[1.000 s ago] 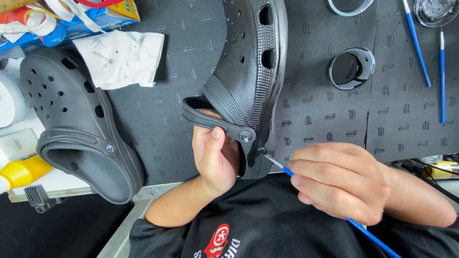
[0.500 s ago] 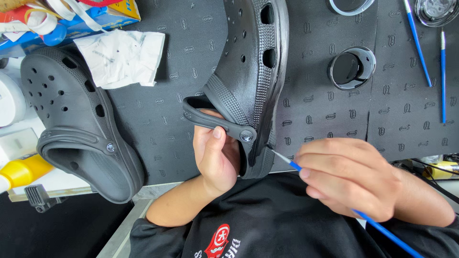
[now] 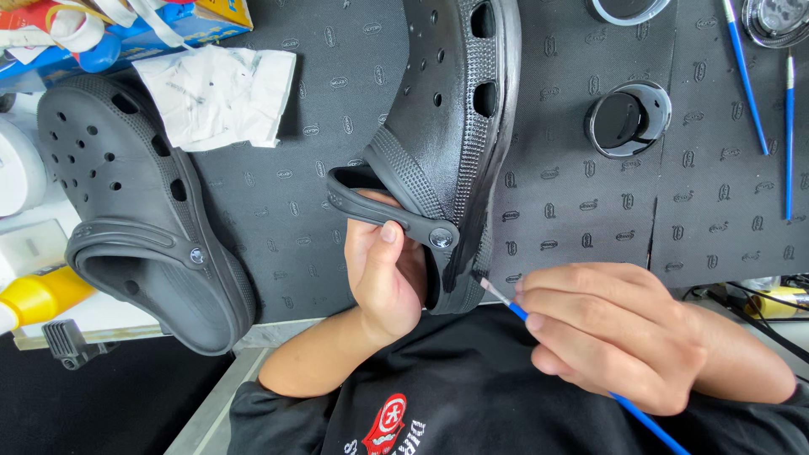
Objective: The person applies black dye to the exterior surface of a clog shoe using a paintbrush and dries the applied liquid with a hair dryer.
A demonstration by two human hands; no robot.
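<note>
gripping black clog [image 3: 447, 126] heel, left hand [image 3: 383, 270] | right hand [image 3: 607, 333] pinching brush [image 3: 514, 305] | rim seemingly glossy wet

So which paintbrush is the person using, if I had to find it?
Start at the dark patterned foam mat and find the glossy black clog shoe that the left hand holds by the heel. Beside its sole edge, the right hand grips a thin blue-handled paintbrush. Two other blue brushes lie untouched at the mat's far right; only this one touches the shoe.

Matt black foam clog [image 3: 447, 126], glossy wet edge; crumpled white paper [image 3: 219, 97].
</note>
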